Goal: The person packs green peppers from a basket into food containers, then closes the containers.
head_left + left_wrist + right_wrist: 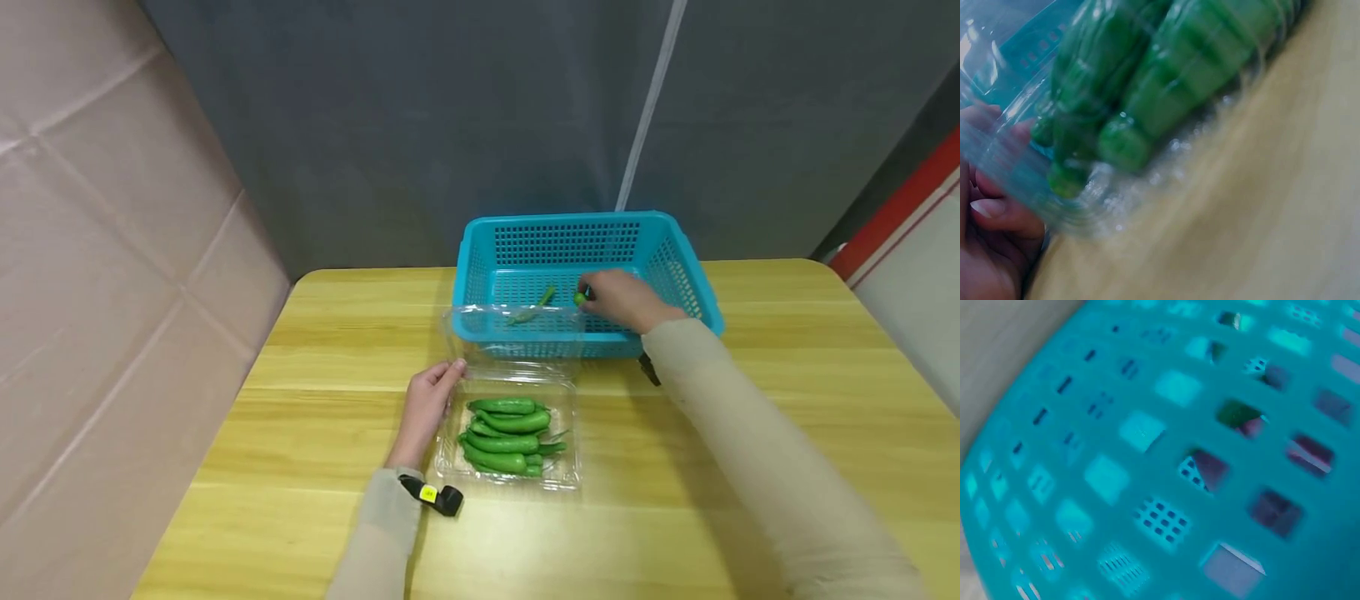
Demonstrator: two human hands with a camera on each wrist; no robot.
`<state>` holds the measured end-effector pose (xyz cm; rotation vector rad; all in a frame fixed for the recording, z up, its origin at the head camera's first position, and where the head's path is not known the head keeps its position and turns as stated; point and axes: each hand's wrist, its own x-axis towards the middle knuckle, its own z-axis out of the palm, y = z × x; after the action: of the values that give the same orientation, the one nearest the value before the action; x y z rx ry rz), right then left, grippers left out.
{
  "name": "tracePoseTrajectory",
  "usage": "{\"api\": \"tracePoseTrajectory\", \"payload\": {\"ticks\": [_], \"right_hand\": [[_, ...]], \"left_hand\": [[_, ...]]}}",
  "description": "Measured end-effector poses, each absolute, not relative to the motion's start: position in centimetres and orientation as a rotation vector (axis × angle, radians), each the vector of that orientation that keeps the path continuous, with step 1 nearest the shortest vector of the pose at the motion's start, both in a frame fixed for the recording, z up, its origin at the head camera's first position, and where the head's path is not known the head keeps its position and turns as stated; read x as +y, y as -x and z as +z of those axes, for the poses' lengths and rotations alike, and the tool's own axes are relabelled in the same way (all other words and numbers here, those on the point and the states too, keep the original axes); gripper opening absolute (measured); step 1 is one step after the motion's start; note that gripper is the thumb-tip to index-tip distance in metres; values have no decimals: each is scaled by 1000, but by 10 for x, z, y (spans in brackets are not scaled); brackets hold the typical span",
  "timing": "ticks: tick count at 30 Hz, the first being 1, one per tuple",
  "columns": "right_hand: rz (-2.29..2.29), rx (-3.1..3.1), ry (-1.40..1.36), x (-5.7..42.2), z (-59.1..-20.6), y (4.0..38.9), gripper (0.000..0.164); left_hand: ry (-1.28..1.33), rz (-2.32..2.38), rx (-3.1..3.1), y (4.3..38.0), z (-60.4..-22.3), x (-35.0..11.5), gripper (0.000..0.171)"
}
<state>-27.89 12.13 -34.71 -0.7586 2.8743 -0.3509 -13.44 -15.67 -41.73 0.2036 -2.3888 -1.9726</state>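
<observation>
A clear plastic clamshell box [525,483] lies unfolded on the table, with several green peppers [504,443] stacked in its base. My left hand [426,407] pinches the box's left edge near the hinge; thumb and curled fingers [1007,215] show at the plastic in the left wrist view. Inside the blue basket [562,221], my right hand [621,298] holds a green pepper [580,298], mostly hidden by the fingers. Another green pepper [547,295] lies on the basket floor to its left. The basket's perforated wall [1116,509] covers the right wrist view, with the hand glimpsed through its holes.
The basket stands at the back of the wooden table [337,333], before a dark grey partition [375,150]. The raised clear lid [517,346] overlaps the basket's front wall in the head view. A pinkish panelled wall [112,292] rises on the left.
</observation>
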Motion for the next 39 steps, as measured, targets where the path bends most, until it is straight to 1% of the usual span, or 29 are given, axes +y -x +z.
{"api": "tracePoseTrajectory", "payload": {"ticks": [10,18,23,27,33,36,39], "right_hand": [[-491,2974,729,132,-310,266,33],[-559,3072,764,142,-286,247,37],[-510,3108,796,140,-279,231,38],[-487,3143,819,138,-276,218,38],[-562,3207,883,133,-271,198,36],[-623,3218,924,131,-269,186,36],[-698,3209,962,129,-267,175,37]], "left_hand": [[-208,-1992,-2368,137,-421,-158,40],[-210,-1996,-2363,139,-421,-158,38],[-203,-1997,-2372,141,-422,-159,36],[-206,-1993,-2371,145,-430,-161,35],[-227,-1987,-2366,153,-450,-167,44],[-231,-1992,-2373,153,-449,-167,44],[-227,-2015,-2369,149,-441,-165,41]]}}
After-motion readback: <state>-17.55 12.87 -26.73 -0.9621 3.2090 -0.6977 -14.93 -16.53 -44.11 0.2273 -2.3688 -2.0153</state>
